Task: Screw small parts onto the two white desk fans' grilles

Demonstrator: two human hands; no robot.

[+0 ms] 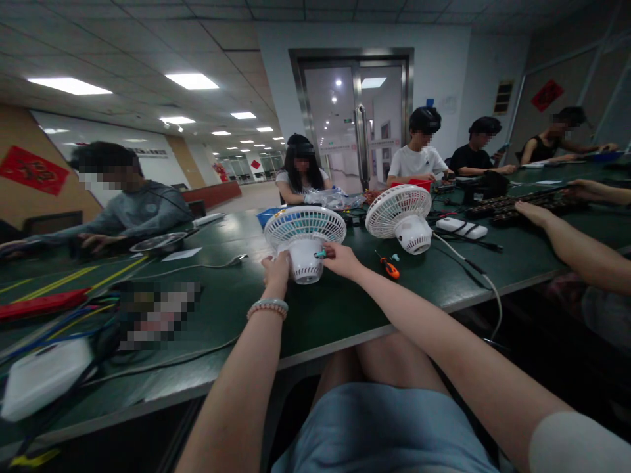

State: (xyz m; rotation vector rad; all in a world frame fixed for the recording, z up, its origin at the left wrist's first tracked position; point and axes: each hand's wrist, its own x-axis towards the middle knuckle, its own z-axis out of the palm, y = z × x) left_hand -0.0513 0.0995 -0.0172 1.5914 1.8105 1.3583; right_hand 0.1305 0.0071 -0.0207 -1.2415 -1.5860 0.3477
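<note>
In front of me a white electric fan rests on the green table, its round grille facing away and its slotted motor housing toward me. My left hand grips the left side of the housing, fingers partly hidden behind it. My right hand pinches a small teal plastic piece against the housing's right side; whether it sits in a hole I cannot tell. To the right stands a second white fan. Near it lie an orange-and-black screwdriver and another small teal piece.
A white power adapter and a pale cable lie at right. On the left are a white box, a red bar and several wires. Co-workers sit around the table; a neighbour's hands reach in from the right.
</note>
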